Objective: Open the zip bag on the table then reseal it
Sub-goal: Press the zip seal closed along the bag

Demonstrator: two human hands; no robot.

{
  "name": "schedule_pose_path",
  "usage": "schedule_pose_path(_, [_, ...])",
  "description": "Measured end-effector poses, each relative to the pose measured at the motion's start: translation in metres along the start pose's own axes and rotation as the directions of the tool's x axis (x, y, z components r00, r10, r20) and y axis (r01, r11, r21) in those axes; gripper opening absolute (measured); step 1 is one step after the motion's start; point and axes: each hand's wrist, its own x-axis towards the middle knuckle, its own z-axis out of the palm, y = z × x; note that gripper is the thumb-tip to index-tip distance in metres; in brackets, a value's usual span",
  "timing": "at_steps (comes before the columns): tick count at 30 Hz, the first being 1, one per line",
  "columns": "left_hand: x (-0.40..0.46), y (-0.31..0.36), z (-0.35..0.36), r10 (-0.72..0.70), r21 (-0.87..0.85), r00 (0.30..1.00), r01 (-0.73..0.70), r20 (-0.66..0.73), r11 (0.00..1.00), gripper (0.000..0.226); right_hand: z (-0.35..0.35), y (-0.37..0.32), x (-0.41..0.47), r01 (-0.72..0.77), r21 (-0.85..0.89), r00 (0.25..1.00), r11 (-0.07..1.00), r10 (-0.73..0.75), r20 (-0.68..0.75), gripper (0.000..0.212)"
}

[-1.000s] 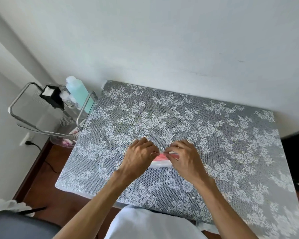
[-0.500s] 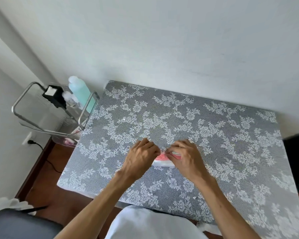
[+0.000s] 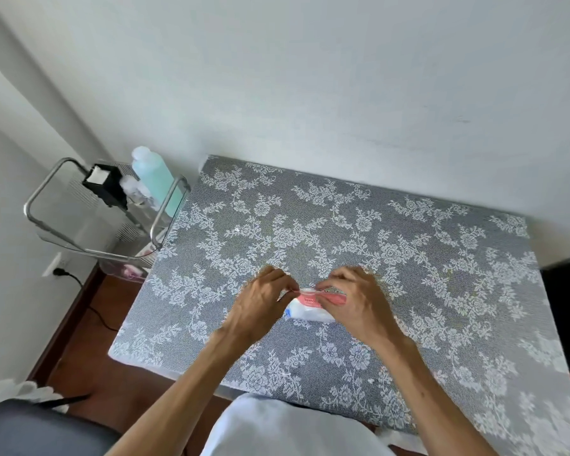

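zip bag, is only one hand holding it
No, both the left hand and the right hand pinch the top edge of the zip bag over the table.

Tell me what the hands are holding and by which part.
Both hands hold the zip bag by its top edge: left hand pinches the left end, right hand grips further right along it.

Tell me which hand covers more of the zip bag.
The right hand: it lies over the zip bag, while the left hand only pinches its top edge.
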Motion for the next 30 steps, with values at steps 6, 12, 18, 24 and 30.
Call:
schedule_pose_path(6, [0.002,-0.001,0.002,0.017,-0.075,0.999,-0.015,0.032,0.997,0.024,0.004,-0.009,0.005,0.018,0.041,0.999,0.999,-0.019,0.026,0.029])
schedule_pose_path(12, [-0.002,-0.011,-0.002,-0.026,-0.181,1.0,0.025,-0.002,0.983,0.014,0.001,-0.001,0.006,-0.02,0.08,1.0,0.997,0.018,0.02,0.025])
schedule_pose_path(18, [0.0,-0.009,0.004,-0.002,-0.176,1.0,0.001,-0.002,0.984,0.012,0.004,-0.006,0.006,-0.008,0.116,1.0,0.993,0.005,0.028,0.028])
schedule_pose_path(24, [-0.001,-0.008,0.008,-0.006,-0.2,1.0,0.005,-0.004,0.98,0.01,0.008,-0.012,0.007,-0.02,0.158,0.999,0.987,0.013,0.044,0.024])
schedule_pose_path(30, [-0.001,-0.007,0.014,0.006,-0.191,1.0,-0.011,-0.025,0.981,0.006,0.01,-0.014,0.011,-0.028,0.145,1.0,0.989,0.026,0.014,0.024])
